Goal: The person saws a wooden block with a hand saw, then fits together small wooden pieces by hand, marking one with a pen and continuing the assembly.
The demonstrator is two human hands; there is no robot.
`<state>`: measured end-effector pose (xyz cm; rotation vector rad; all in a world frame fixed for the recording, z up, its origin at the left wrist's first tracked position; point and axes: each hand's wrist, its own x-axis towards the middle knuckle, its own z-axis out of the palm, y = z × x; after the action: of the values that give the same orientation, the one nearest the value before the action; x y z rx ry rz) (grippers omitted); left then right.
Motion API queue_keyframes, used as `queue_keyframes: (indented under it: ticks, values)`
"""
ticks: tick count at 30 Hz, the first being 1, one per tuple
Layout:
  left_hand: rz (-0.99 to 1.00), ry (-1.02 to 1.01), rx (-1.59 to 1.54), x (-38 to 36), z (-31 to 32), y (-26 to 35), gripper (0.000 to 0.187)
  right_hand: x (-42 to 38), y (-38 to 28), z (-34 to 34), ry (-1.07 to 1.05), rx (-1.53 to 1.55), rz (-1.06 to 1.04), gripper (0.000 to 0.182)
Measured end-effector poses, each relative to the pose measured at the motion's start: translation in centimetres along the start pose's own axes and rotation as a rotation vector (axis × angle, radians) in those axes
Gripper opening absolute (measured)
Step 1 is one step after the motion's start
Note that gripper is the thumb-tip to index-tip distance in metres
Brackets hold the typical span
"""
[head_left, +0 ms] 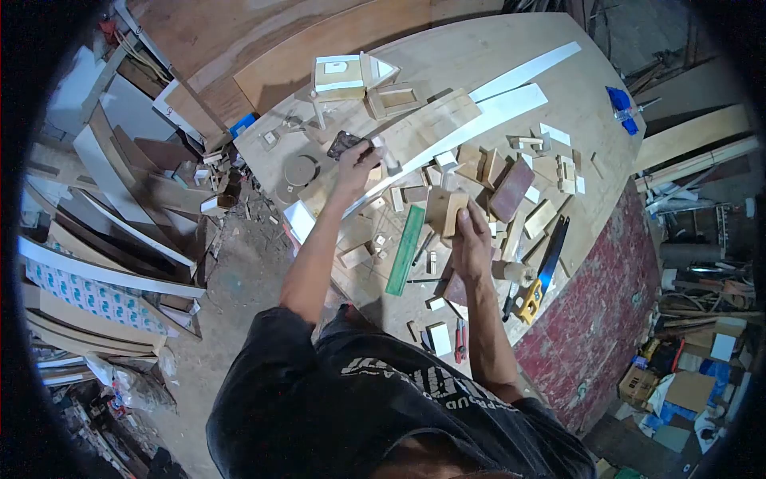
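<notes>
My right hand [472,239] is closed around a small wooden block [456,214], held upright above the cluttered worktable. Further out on the left, my left hand [356,166] has its fingers closed on a small pale piece [388,156], blurred, whose kind I cannot make out. Just behind those fingers lies a dark, patterned object [343,144]. Between my hands are a long white strip [471,128] and a green ruler-like strip [405,251]. A reddish-brown block [511,188] rests beyond my right hand.
A handsaw [547,271] with a yellow and blue handle lies right of my right forearm. Red-handled pliers [460,342] are near my body. A small wooden house-like model [341,77] stands at the table's far side. Curved boards [112,267] crowd the left floor.
</notes>
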<state>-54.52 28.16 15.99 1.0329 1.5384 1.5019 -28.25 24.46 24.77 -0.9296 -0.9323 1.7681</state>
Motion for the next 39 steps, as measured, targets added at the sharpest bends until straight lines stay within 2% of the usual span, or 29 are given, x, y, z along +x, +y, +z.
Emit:
queue_keyframes:
  ticks: [2, 4, 6, 10, 14, 16, 20, 32, 34, 39]
  values:
    - [-0.108, -0.15, -0.26, -3.6, -1.1, 3.8, 0.029, 0.9, -0.2, 0.1, -0.008, -0.129, -0.051, 0.05]
    - [-0.088, -0.219, -0.249, -7.2, -1.8, 8.2, 0.032, 1.0, -0.6, 0.9, -0.004, -0.196, -0.08, 0.049]
    - [-0.066, -0.31, -0.214, -9.8, -2.5, 10.9, 0.038, 0.3, -1.5, 2.6, -0.134, -0.265, -0.14, 0.048]
    - [-0.054, -0.305, -0.165, -12.6, -3.0, 12.9, 0.039, -2.3, -2.7, 5.7, -0.14, -0.303, -0.165, 0.047]
    - [-0.045, -0.286, -0.187, -14.3, -3.0, 13.0, 0.037, -3.3, -2.0, 5.2, -0.198, -0.378, -0.25, 0.048]
    - [-0.055, -0.302, -0.161, -14.9, -3.0, 13.2, 0.042, -3.8, -2.1, 5.1, -0.209, -0.429, -0.29, 0.048]
    - [-0.024, -0.265, -0.166, -16.3, -2.3, 13.8, 0.044, -5.3, -2.4, 5.0, -0.191, -0.394, -0.271, 0.048]
    - [0.054, -0.225, -0.143, -18.4, -1.8, 15.4, 0.033, -7.6, -1.6, 4.6, -0.152, -0.445, -0.368, 0.049]
    - [0.15, -0.158, -0.096, -18.5, -1.8, 15.4, 0.03, -7.5, -1.4, 4.4, -0.171, -0.613, -0.494, 0.05]
    - [0.252, -0.016, -0.1, -18.8, -1.3, 14.4, 0.031, -8.1, -1.6, 5.6, -0.167, -0.56, -0.44, 0.049]
